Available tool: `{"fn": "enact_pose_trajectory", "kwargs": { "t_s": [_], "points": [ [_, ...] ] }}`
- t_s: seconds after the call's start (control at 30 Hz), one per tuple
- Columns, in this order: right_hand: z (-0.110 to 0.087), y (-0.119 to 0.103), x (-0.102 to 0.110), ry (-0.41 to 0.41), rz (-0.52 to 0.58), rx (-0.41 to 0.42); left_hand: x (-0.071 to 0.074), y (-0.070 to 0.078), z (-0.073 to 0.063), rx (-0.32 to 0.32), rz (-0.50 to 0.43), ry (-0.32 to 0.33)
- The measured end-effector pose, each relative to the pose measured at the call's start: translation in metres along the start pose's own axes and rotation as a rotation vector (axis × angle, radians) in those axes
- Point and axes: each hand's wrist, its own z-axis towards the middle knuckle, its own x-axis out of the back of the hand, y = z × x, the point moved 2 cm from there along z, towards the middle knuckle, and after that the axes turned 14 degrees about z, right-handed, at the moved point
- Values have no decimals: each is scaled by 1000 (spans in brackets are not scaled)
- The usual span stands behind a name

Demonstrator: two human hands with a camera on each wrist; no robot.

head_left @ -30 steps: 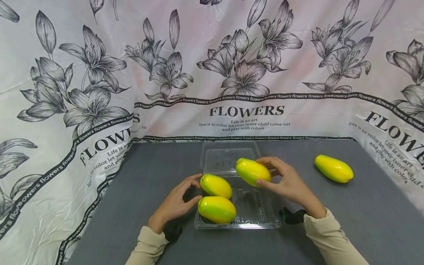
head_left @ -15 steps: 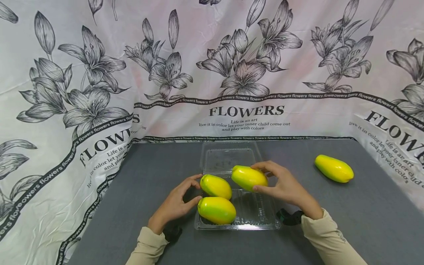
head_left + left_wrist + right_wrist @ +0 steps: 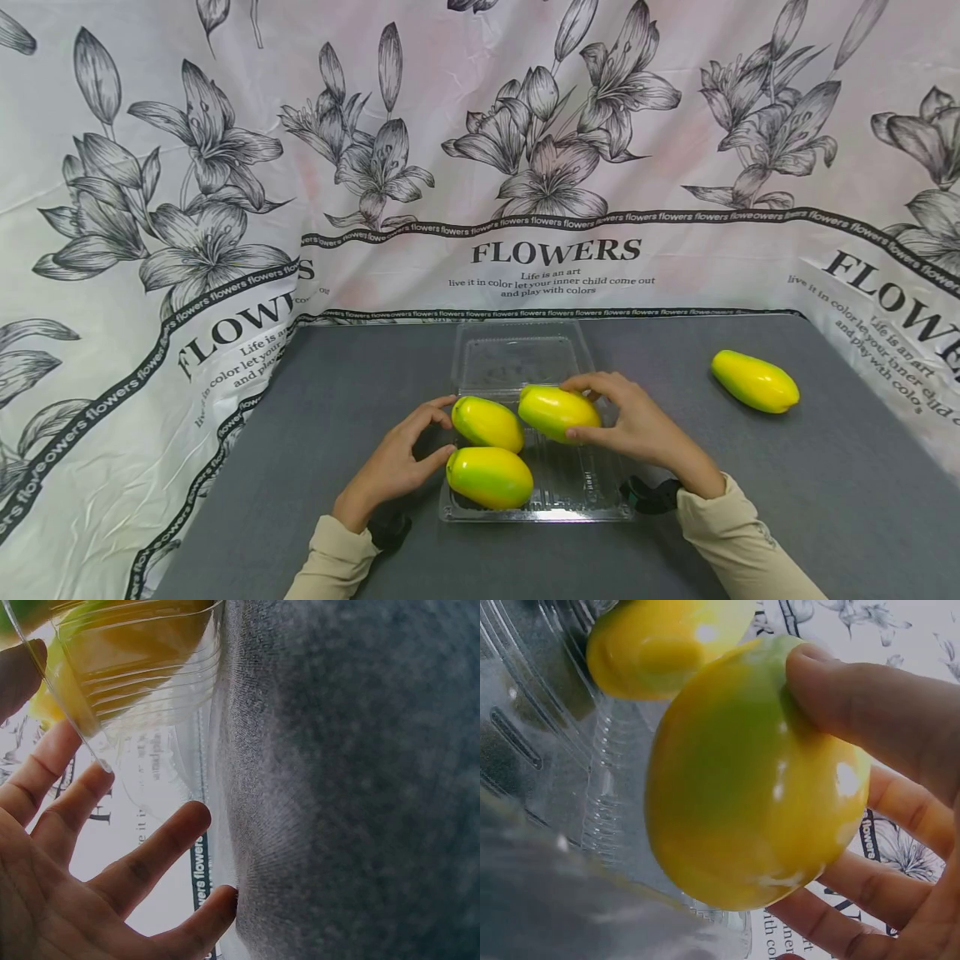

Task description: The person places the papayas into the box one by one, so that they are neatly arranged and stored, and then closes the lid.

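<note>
My right hand [image 3: 637, 421] holds a yellow-green papaya [image 3: 555, 412] between thumb and fingers, over the back part of a clear plastic clamshell box [image 3: 577, 504]. In the right wrist view that papaya [image 3: 742, 787] hangs above the box's ribbed floor. Two more papayas lie in the left side of the box, a rear one [image 3: 487, 423] and a front one [image 3: 490, 477]. Beside them, my left hand [image 3: 397, 458] rests at the box's left edge. The left wrist view shows its fingers [image 3: 67, 802] spread and fairly straight, some touching the clear rim.
A single papaya [image 3: 753, 382] lies on the grey table [image 3: 825, 500] at the right. The box's raised lid [image 3: 521, 354] stands open at the back. Behind the table hangs a flower-printed cloth [image 3: 555, 267].
My right hand has moved left and down with its papaya, bringing it close beside the rear papaya in the box. The left hand has stayed in place.
</note>
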Motion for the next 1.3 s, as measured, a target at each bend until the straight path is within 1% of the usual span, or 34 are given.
{"fn": "enact_pose_trajectory", "kwargs": {
  "t_s": [0.17, 0.5, 0.87, 1.3],
  "points": [
    [0, 0, 2, -25, 6, -8, 0, 0, 0, 1, 4, 1],
    [0, 3, 12, -26, 16, -9, 0, 0, 0, 11, 11, -3],
    [2, 11, 4, -44, 52, -17, 0, 0, 1, 7, 14, -3],
    [3, 20, 8, -94, 86, 2, 0, 1, 2, 6, 17, 3]
  ]
}}
